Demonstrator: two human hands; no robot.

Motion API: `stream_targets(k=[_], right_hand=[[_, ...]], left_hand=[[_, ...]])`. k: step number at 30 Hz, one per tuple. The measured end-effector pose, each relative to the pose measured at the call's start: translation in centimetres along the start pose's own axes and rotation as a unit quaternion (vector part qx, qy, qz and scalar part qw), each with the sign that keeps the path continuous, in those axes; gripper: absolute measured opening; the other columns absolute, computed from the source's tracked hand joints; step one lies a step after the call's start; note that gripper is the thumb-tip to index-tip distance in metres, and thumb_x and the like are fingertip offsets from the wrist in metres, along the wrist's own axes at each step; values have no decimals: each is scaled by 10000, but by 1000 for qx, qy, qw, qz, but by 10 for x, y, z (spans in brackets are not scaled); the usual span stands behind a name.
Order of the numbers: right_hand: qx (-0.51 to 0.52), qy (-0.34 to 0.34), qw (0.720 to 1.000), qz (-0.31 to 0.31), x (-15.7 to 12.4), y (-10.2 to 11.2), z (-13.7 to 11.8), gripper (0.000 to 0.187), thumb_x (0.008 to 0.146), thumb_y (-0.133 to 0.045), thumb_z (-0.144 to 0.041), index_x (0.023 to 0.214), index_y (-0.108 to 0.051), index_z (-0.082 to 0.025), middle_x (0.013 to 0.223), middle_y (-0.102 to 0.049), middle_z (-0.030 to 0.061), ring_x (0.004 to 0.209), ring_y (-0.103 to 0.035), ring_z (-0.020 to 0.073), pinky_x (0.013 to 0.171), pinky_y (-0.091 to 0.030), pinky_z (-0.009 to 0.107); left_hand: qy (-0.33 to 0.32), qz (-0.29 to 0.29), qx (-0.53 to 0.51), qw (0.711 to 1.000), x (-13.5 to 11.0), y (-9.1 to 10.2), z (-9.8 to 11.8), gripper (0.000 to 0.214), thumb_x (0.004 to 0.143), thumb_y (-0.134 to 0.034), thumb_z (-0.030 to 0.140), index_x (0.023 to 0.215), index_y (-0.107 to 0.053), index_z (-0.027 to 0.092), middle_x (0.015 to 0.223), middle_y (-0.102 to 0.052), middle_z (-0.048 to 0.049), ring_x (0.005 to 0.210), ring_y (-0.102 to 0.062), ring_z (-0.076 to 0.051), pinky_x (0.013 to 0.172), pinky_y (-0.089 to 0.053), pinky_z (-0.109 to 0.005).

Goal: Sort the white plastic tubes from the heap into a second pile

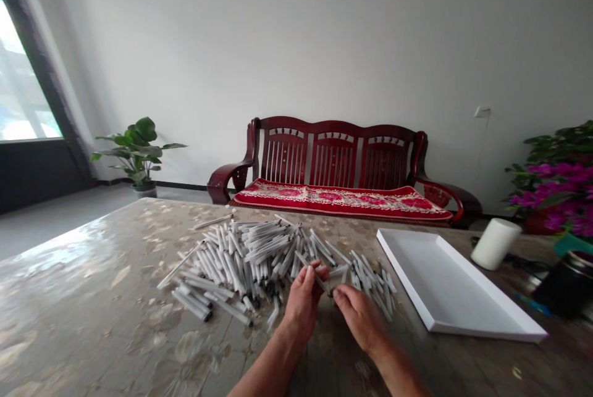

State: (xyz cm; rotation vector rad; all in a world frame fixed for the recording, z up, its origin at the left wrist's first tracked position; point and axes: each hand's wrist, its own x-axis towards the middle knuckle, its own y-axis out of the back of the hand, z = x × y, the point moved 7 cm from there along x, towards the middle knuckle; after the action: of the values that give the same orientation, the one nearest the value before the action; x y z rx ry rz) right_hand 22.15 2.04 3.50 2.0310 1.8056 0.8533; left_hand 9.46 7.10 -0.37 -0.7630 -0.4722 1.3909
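Over the table (106, 310), pen (322, 284) between clamped left fingers (306, 278), right fingers (343, 294) gripping its end

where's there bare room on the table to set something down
Widest: the table left of the heap of pens, down to the picture's lower left. The white tray has a bare floor too.

Crowded: the middle, with pens around the left hand and right hand, and right of the tray, by the white roll and dark container.

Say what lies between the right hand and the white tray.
In the head view, loose pens on the patterned tabletop lie between the right hand and the white tray.
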Motion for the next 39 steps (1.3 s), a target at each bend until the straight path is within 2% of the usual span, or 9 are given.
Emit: stream_targets(k=[5,8,13,17,21,26,31,35,39], right_hand=[[8,-7,1000,5,2,-4,5,425,963,-422,-535,734,-628,-241,677,-643,8,664,-601,200,613,-402,297],[43,-17,997,57,3,6,11,415,949,-436,-558,800,-666,-246,736,-676,26,716,-626,220,656,-449,321],[180,-44,972,143,3,29,20,479,883,-487,-646,1028,-694,-239,751,-668,40,639,-595,213,552,-462,315],[216,-81,962,149,4,34,26,460,793,-592,-681,863,-675,-233,679,-640,41,576,-573,206,464,-406,293],[220,-95,963,121,6,32,28,457,776,-596,-694,776,-662,-241,688,-680,63,579,-615,225,458,-435,307],[217,-89,964,122,7,30,30,454,735,-660,-679,763,-673,-225,653,-683,57,572,-647,229,471,-495,316],[172,-103,969,146,9,35,41,415,739,-642,-661,743,-650,-247,638,-687,53,549,-648,236,467,-524,346],[207,-119,950,200,7,43,50,460,725,-629,-705,777,-637,-248,642,-696,56,568,-660,243,499,-564,365],[231,-123,942,208,6,39,49,454,726,-637,-698,789,-639,-248,663,-704,58,600,-678,250,529,-580,372]], left_hand=[[10,-11,19,1000,3,-1,-7,555,583,-866,556,969,-712,188,894,-759,-73,855,-683,-206,819,-521,-326],[-62,-36,163,984,3,-4,0,416,694,-775,542,913,-734,191,769,-727,-44,762,-657,-204,755,-502,-313],[-233,-74,507,826,-13,-18,20,172,820,-648,281,905,-797,265,829,-725,-42,819,-645,-218,765,-454,-292],[-281,-89,640,710,-20,-24,23,235,854,-617,248,998,-794,305,838,-726,-48,834,-638,-232,746,-448,-292],[-316,-100,683,651,-21,-27,24,249,888,-601,268,1051,-784,312,828,-726,-53,797,-631,-220,729,-444,-292],[-333,-100,693,631,-24,-28,28,228,891,-626,279,1048,-784,329,819,-725,-46,800,-632,-221,741,-438,-306],[-334,-58,656,674,-24,-24,36,237,819,-721,253,1034,-778,334,904,-739,-42,905,-647,-256,871,-450,-381],[-304,67,459,832,-16,-1,45,420,765,-758,325,1180,-707,282,1110,-694,-78,984,-641,-258,898,-483,-408],[-120,60,211,968,1,10,16,637,630,-838,515,1157,-696,188,890,-687,-56,756,-655,-189,651,-519,-290]])
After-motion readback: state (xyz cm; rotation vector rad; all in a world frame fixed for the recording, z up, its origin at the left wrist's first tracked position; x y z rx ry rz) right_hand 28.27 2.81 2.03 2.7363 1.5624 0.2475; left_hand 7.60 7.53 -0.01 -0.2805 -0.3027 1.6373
